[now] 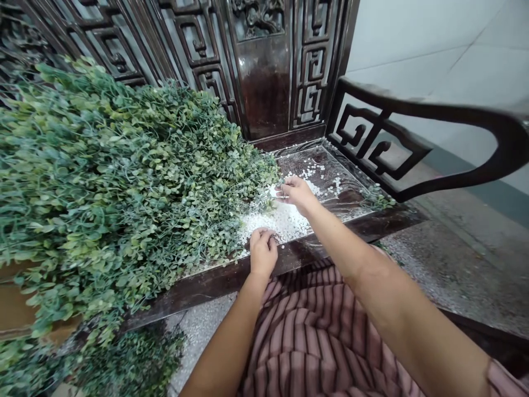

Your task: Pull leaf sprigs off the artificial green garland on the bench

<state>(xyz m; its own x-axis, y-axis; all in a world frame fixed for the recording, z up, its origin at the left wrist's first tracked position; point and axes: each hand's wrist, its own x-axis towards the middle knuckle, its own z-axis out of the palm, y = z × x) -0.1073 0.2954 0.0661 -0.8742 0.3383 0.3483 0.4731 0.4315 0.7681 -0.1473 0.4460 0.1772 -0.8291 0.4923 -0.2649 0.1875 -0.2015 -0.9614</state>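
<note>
A heap of small white pieces lies on the dark wooden bench seat, beside a big pile of artificial green leafy sprigs. My left hand rests at the seat's front edge next to the white heap, its fingers curled in a loose fist; what they hold, if anything, is hidden. My right hand reaches further in, to the edge of the green pile, with fingers pinched on something small and pale that I cannot name.
The bench has a carved back and a curved armrest on the right. More white pieces are scattered on the seat. Green sprigs spill to the speckled floor at lower left. My striped clothing shows below.
</note>
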